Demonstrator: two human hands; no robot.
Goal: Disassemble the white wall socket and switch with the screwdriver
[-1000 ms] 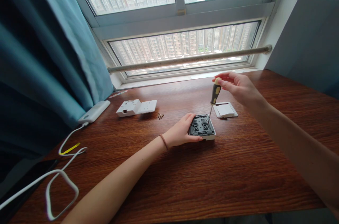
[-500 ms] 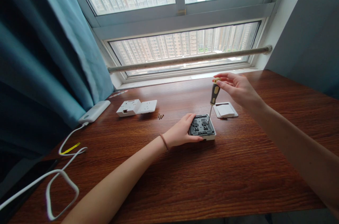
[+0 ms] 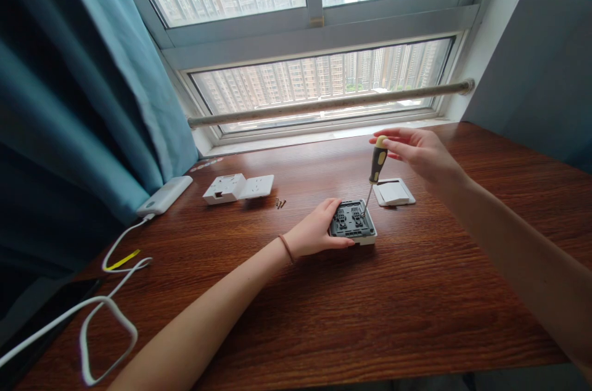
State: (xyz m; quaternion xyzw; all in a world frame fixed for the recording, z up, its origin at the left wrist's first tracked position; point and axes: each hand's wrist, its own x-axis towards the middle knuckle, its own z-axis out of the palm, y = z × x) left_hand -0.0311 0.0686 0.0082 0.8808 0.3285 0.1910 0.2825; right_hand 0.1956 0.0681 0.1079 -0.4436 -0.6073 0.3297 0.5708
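A square wall switch, dark grey on top with a white base, lies on the wooden table. My left hand grips its left side, thumb along the near edge and fingers at the far edge. In my right hand is a screwdriver with a black and yellow handle, held by the fingertips near its top end. Its shaft slants down to the right part of the switch; the tip's exact contact is too small to tell. Right of the switch rests a white cover plate.
A white box with a socket panel leaning on it stands at the back left. Several screws lie nearby. A white power bank with a cable is at the left, beside the blue curtain.
The screwdriver's handle has tipped slightly to the right, and the fingers of my right hand have shifted around its top. My left hand and the switch stay in place.
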